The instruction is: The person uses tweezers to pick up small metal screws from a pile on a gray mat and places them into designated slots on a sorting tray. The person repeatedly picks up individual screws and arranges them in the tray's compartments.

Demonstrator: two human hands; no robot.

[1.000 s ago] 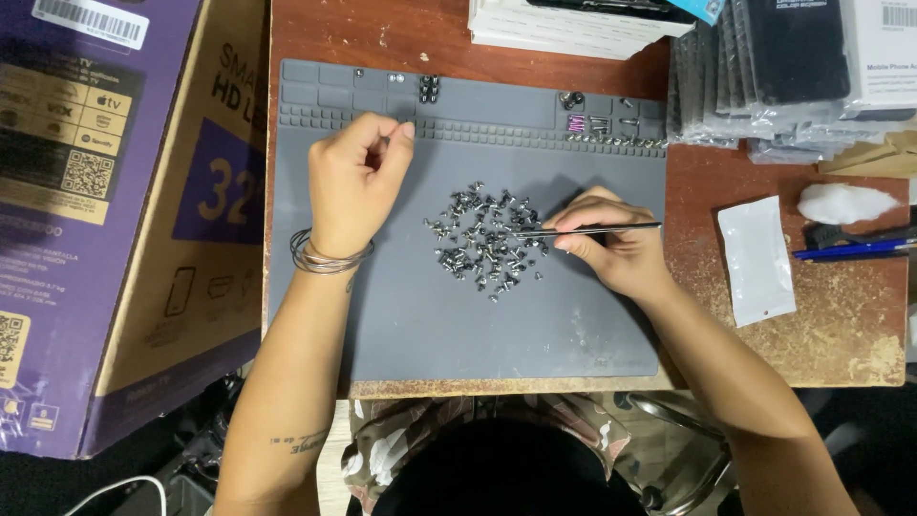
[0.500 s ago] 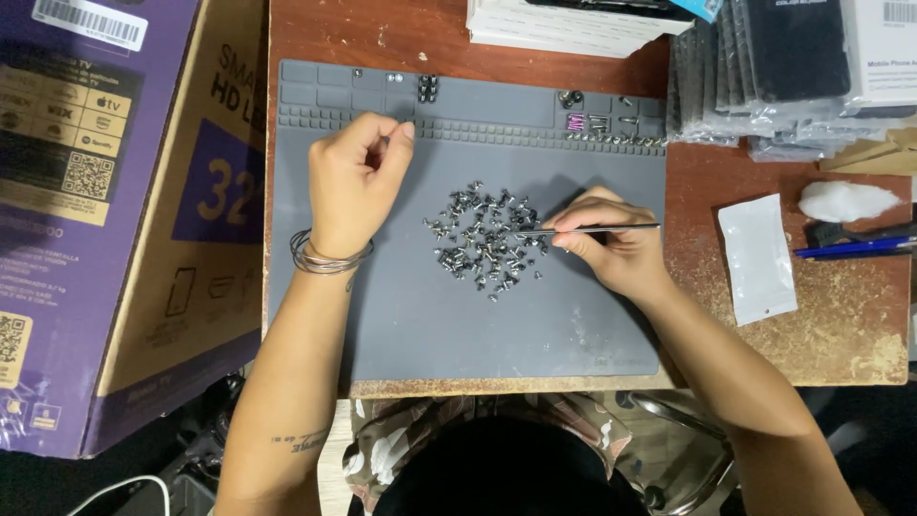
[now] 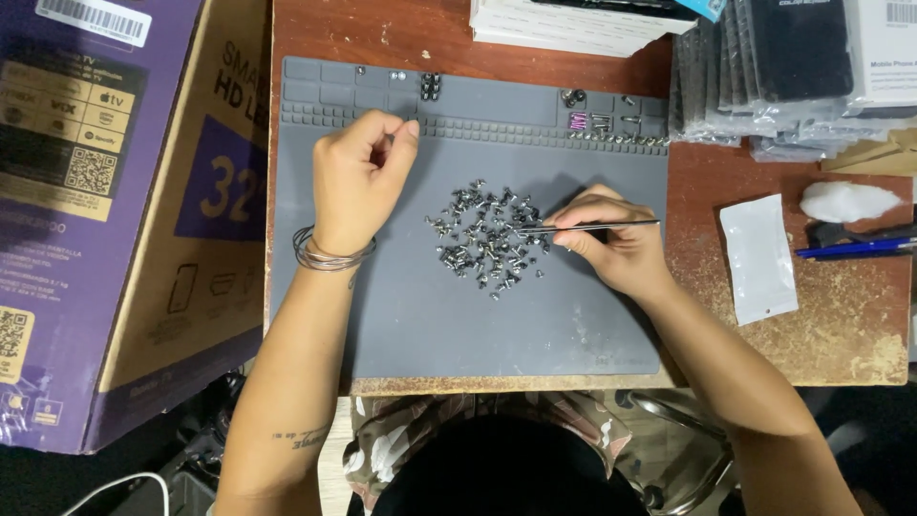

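Observation:
A heap of several small silver screws (image 3: 487, 239) lies in the middle of a grey work mat (image 3: 458, 325). My right hand (image 3: 611, 244) grips thin metal tweezers (image 3: 587, 227) whose tips reach into the right side of the heap. My left hand (image 3: 358, 177) rests on the mat's upper left with its fingers curled together near the ridged strip; whether it pinches a screw is hidden. Metal bangles circle that wrist.
The mat's top compartments (image 3: 592, 119) hold a few sorted screws. A large purple cardboard box (image 3: 115, 210) stands left of the table. Stacked packaged items (image 3: 793, 67) sit at the back right; a small white pouch (image 3: 759, 256), a cotton wad (image 3: 845, 201) and a blue pen (image 3: 855, 248) lie right.

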